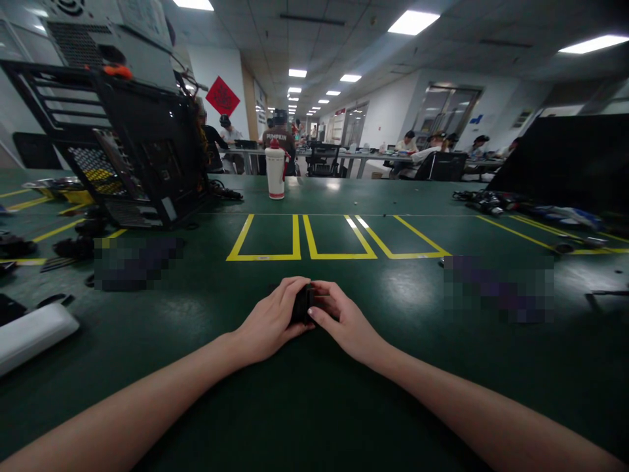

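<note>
A small black object (303, 304) stands on the green table between my two hands, in front of the yellow taped outlines. My left hand (275, 317) is curled round its left side, fingers over the top and thumb low at the front. From the right, my right hand (343, 319) closes on it with the thumb at its front edge and the fingers behind. Both hands hide much of the object, so its full shape cannot be made out.
A black computer case (147, 157) stands at the left, near a white device (37, 337). Behind the yellow tape (339, 256) is a white cup (276, 172). Cables (486, 201) and a dark panel (570, 157) are at the right. People sit at farther tables.
</note>
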